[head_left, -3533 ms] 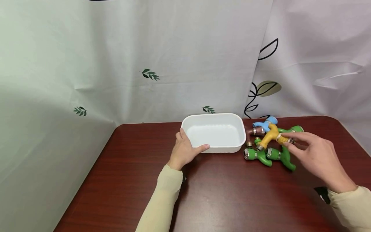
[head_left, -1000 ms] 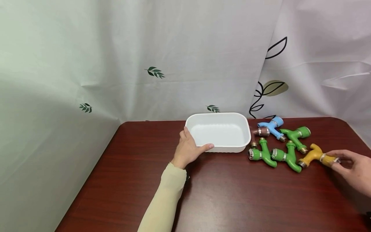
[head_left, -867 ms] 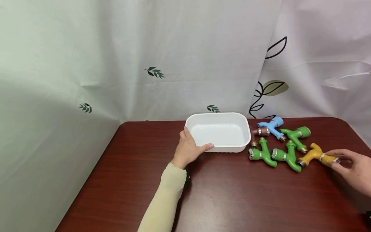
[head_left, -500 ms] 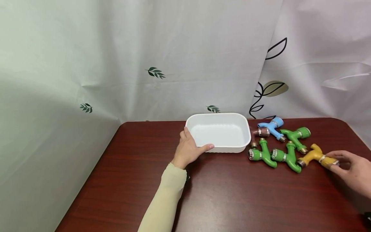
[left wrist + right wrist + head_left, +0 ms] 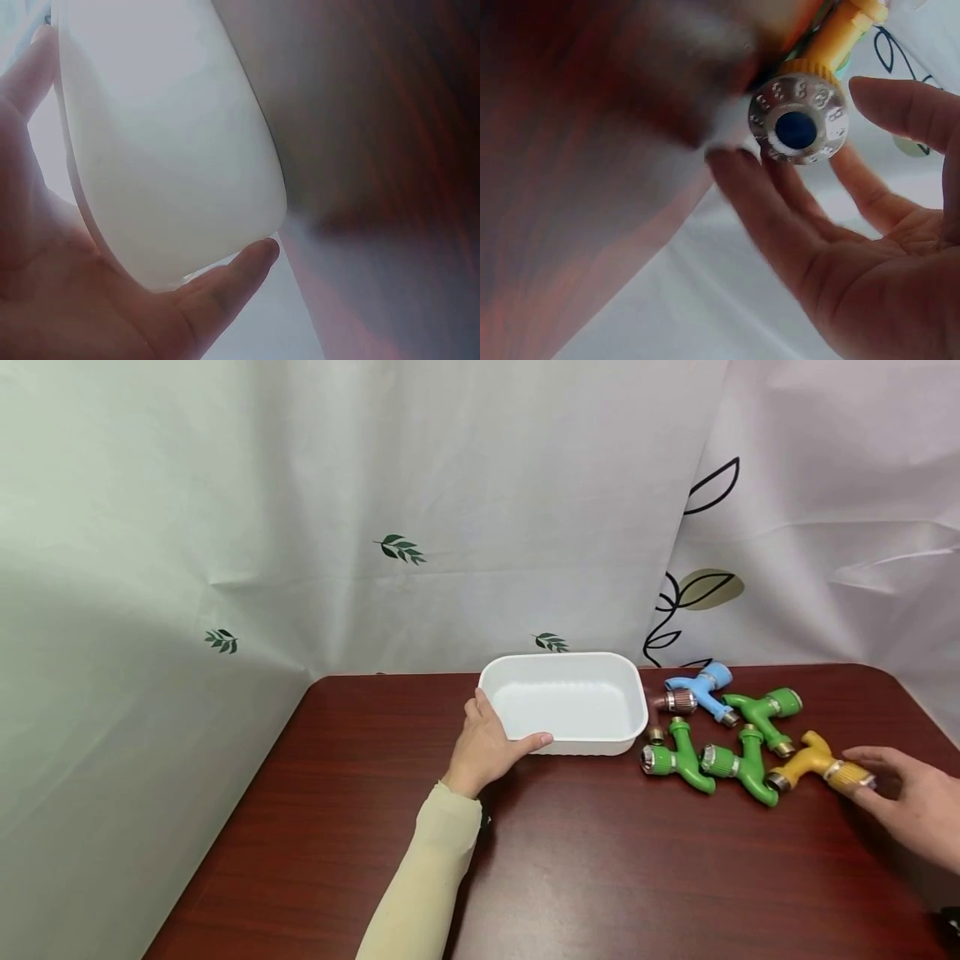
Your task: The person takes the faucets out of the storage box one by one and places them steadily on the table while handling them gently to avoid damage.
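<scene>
My left hand (image 5: 483, 745) grips the near left corner of a white plastic tray (image 5: 562, 746), thumb along its front wall. In the left wrist view, the hand (image 5: 97, 292) curves round the tray's wall (image 5: 172, 150). A yellow tap (image 5: 810, 762) lies on the table at far right, its metal end close to a green tap (image 5: 750, 768). Around its ribbed knob my right hand (image 5: 918, 802) is spread loosely. The right wrist view has the thumb apart from the knob (image 5: 799, 120) and the fingers of the right hand (image 5: 855, 240) below and beside it.
Between tray and yellow tap lie a brown tap (image 5: 678, 701), a blue tap (image 5: 701, 687), and two more green taps, one behind (image 5: 765, 714) and one in front (image 5: 678, 758). A patterned white curtain (image 5: 450, 510) hangs behind the dark red table (image 5: 570, 860).
The yellow tap, earlier held over the other taps, has moved right and down onto the table. Lately the right hand's grip has loosened. The left hand stays on the tray.
</scene>
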